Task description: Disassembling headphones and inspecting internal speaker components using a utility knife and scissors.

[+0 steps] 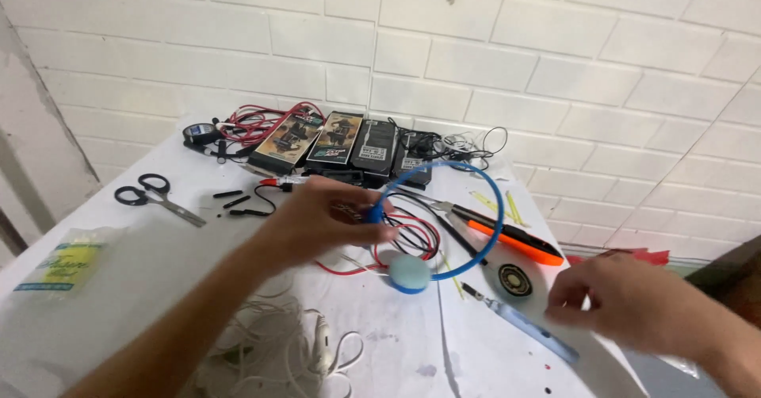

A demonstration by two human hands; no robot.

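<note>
My left hand (317,220) holds a blue headset (468,188) by one end of its curved band, lifted above the white table (127,263). The headset's pale blue round ear pad (409,273) hangs at the lower end of the band. My right hand (614,303) is at the lower right with its fingers curled, over a thin blue-handled tool (527,328); whether it grips anything I cannot tell. Red and black wires (404,239) lie under the headset.
Black scissors (154,196) lie at the left, a yellow packet (63,267) nearer. Several dark boxes (337,140) line the white brick wall. An orange-and-black tool (515,239), a round speaker part (515,281) and coiled white cable (277,350) are on the table.
</note>
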